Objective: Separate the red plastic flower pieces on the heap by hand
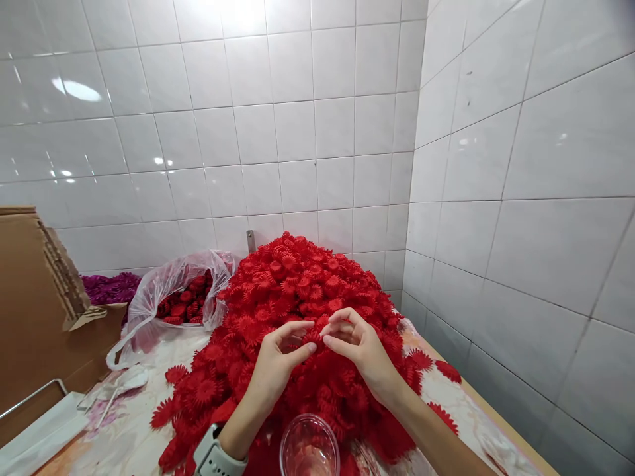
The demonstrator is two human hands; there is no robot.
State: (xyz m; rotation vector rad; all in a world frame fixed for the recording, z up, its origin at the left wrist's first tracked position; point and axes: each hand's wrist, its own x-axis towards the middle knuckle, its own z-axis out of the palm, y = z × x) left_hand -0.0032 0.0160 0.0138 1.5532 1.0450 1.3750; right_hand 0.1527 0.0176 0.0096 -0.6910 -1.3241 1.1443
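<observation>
My left hand (282, 354) hovers over a large heap of red fringed flower-like pieces (297, 277), its thumb and curved fingers apart with a gap between them. Facing it closely, my right hand (364, 350) has its thumb and fingertips drawn together in a pinch. Anything between those fingertips blends into the red behind, so I cannot make it out. Below and between my wrists stands a clear round plastic cup (310, 449) at the front of the heap. A pale watch (218, 456) is strapped on my left wrist.
A translucent plastic bag (149, 297) holding dark red pieces lies left of the heap, with purple pieces (112, 289) behind it. Cardboard (34, 284) stands at the far left. White tiled walls (297, 132) bound the back and right. Loose red pieces (448, 371) lie near the table's right edge.
</observation>
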